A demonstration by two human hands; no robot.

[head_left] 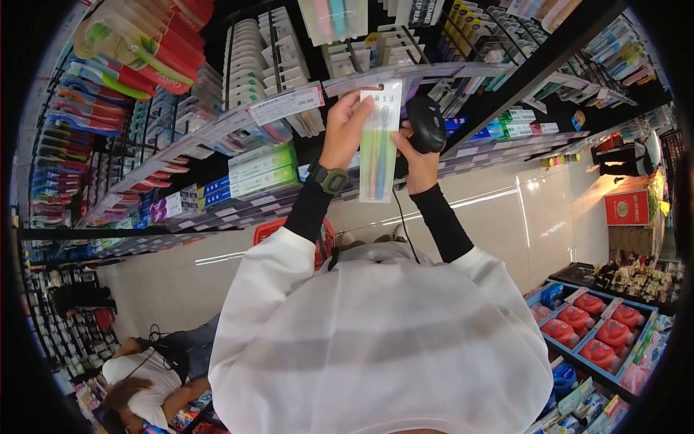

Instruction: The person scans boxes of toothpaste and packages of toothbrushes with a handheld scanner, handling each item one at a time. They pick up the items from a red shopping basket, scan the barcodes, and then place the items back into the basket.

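My left hand (345, 126), with a dark watch on its wrist, grips the top of a long clear pack of toothbrushes (378, 145), green and blue, with a white header card. It holds the pack up in front of the shelf's price rail (289, 105). My right hand (413, 165) is just right of the pack, touching its edge. That hand holds a black handheld scanner (426, 124), and a thin black cable (401, 217) runs from it down toward my body. Both arms wear black sleeves under a white top.
Shelves of toothbrushes and toothpaste boxes (264, 170) fill the upper view. A red basket (269, 230) shows by my left forearm. Another person (144, 376) crouches at the lower left. Blue bins of red packages (600, 333) stand at the lower right, beside a glossy tiled floor (520, 210).
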